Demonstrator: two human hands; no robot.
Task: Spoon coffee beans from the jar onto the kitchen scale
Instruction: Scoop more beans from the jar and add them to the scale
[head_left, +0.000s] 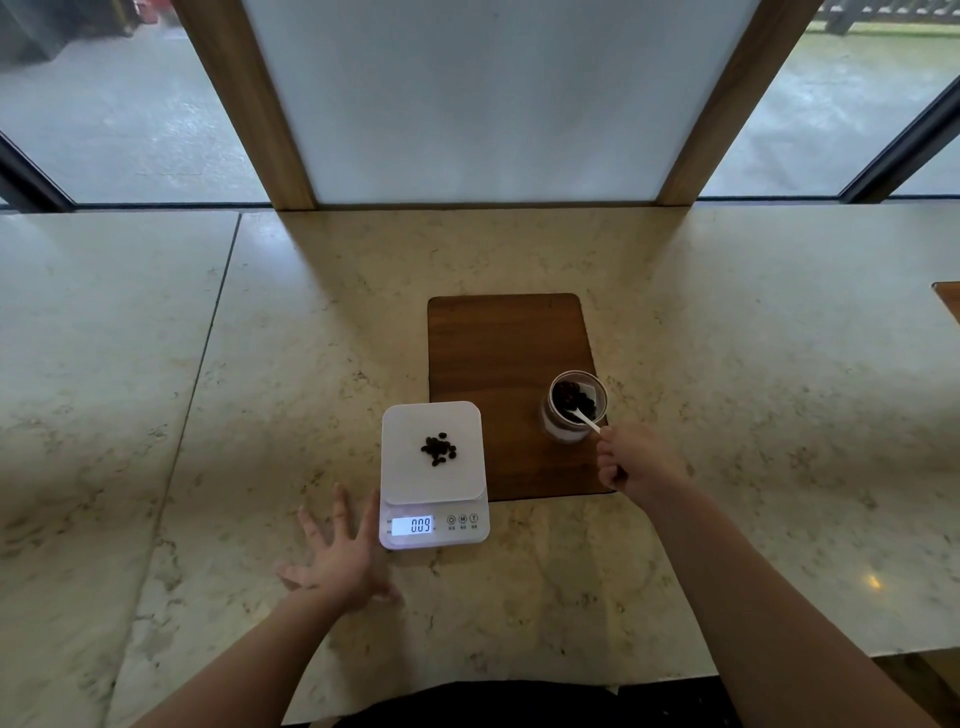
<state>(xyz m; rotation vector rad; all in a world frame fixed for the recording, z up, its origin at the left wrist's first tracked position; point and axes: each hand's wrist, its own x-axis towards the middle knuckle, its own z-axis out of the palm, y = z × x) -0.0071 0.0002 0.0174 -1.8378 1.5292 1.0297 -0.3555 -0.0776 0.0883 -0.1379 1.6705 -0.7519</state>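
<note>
Counter (727, 322): pale marble top, filling the frame's middle & lower part, w/ windows running across the top.
Board (504, 364): dark wood rectangle lying flat at centre, just right of middle.
Scale (415, 467): white kitchen scale sitting lower centre, its right edge overlapping the board's left side; lit display at its near edge is showing what looks like 009.
Left hand (340, 556): lying palm down on the counter at lower left of centre, fingers spreading wide, holding nothing; fingertips are sitting just beside the scale's left near corner.
Right hand (636, 462): reaching in from lower right, fingers closing around the spoon's handle end, near the board's right edge.
Jar (574, 431): clear glass, standing upright on the board's right side, lid off, dark beans showing inside.
Spoon (586, 421): small, white, tilting down into the jar's mouth, bowl among the beans.
Beans on scale (439, 449): small dark cluster resting mid-platform.
</note>
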